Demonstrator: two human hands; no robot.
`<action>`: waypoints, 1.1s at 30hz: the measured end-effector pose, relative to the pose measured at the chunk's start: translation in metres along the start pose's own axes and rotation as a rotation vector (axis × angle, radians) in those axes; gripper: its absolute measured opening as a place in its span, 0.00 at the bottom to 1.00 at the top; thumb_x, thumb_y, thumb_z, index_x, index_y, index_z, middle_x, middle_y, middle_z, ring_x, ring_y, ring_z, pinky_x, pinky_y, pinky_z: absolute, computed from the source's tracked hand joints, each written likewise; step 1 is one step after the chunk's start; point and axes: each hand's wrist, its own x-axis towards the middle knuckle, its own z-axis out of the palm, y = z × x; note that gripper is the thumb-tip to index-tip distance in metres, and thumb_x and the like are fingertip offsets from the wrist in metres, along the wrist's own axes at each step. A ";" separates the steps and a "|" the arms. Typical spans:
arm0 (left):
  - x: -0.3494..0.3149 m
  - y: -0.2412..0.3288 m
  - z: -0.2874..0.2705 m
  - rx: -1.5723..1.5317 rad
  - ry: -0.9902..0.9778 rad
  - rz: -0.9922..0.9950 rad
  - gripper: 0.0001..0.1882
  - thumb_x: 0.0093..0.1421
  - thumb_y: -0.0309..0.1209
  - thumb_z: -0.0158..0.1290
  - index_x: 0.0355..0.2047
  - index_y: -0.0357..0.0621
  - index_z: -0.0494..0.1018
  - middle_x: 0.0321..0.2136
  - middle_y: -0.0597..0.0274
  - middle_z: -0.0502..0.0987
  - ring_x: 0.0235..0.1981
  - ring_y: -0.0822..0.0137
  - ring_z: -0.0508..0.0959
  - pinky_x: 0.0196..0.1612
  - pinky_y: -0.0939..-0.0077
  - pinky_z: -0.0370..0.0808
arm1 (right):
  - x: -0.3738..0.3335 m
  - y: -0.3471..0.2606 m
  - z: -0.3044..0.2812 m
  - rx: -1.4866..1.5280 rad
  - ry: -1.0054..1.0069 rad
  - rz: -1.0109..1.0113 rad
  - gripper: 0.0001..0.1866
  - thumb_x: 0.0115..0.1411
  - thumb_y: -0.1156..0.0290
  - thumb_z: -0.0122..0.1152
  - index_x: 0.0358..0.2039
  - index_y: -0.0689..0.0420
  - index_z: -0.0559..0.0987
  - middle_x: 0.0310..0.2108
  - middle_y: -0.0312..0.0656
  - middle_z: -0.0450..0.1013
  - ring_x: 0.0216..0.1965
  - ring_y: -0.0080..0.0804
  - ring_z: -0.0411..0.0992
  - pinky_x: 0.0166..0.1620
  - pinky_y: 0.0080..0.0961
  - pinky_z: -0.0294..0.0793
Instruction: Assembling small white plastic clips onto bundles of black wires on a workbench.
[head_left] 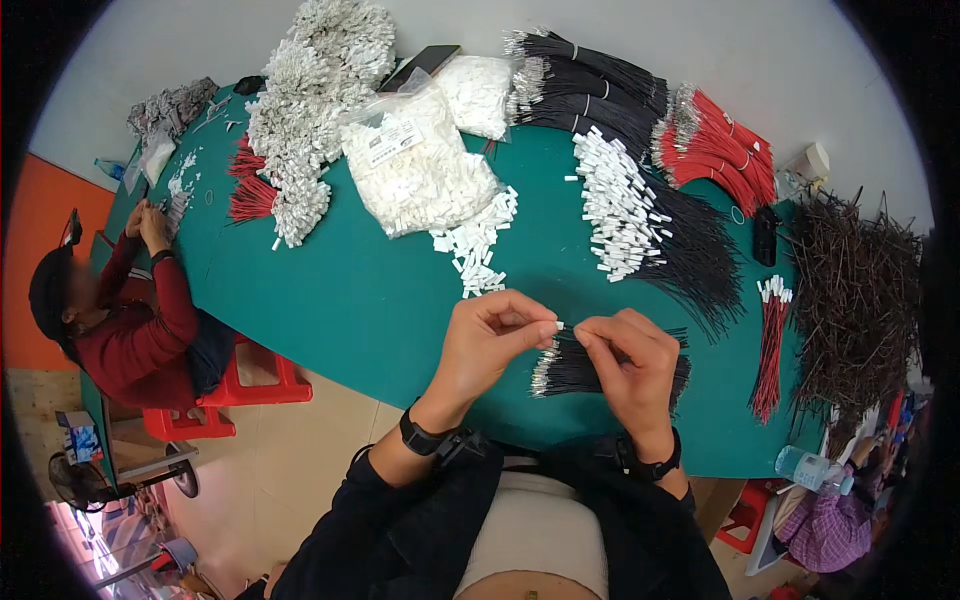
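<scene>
My left hand pinches a small white plastic connector between thumb and fingertips. Facing it, my right hand is closed on a thin black wire, whose tip points at the connector. Whether the tip is inside the connector is too small to tell. Under my hands lies a bundle of black wires with bare metal terminals at their left ends. Loose white connectors are scattered just beyond my left hand. Farther right, black wires with white connectors on their ends form a heap.
A clear bag of white connectors and a tall pile of white-ended wires stand at the back of the green table. Red wire bundles, dark wires and a bottle are right. Another person sits left.
</scene>
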 end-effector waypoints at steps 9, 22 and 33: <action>-0.004 -0.001 0.006 -0.039 0.013 0.004 0.04 0.61 0.18 0.63 0.36 0.32 0.81 0.31 0.56 0.84 0.31 0.71 0.83 0.38 0.78 0.80 | -0.001 0.002 0.004 -0.010 0.000 -0.046 0.04 0.55 0.82 0.69 0.32 0.61 0.84 0.23 0.41 0.75 0.23 0.37 0.71 0.27 0.30 0.69; 0.008 0.015 -0.065 0.802 0.311 0.170 0.05 0.62 0.21 0.62 0.38 0.34 0.81 0.34 0.59 0.85 0.34 0.70 0.82 0.40 0.75 0.78 | 0.061 0.040 -0.048 -0.753 0.214 -0.281 0.11 0.51 0.76 0.72 0.36 0.62 0.82 0.36 0.44 0.79 0.41 0.49 0.75 0.50 0.46 0.72; 0.016 -0.011 -0.065 1.186 0.301 0.277 0.09 0.52 0.22 0.67 0.33 0.37 0.79 0.31 0.57 0.78 0.32 0.58 0.79 0.38 0.66 0.77 | -0.007 0.059 0.017 -0.263 -0.437 -0.080 0.04 0.54 0.78 0.68 0.29 0.62 0.81 0.30 0.45 0.74 0.37 0.48 0.72 0.43 0.40 0.74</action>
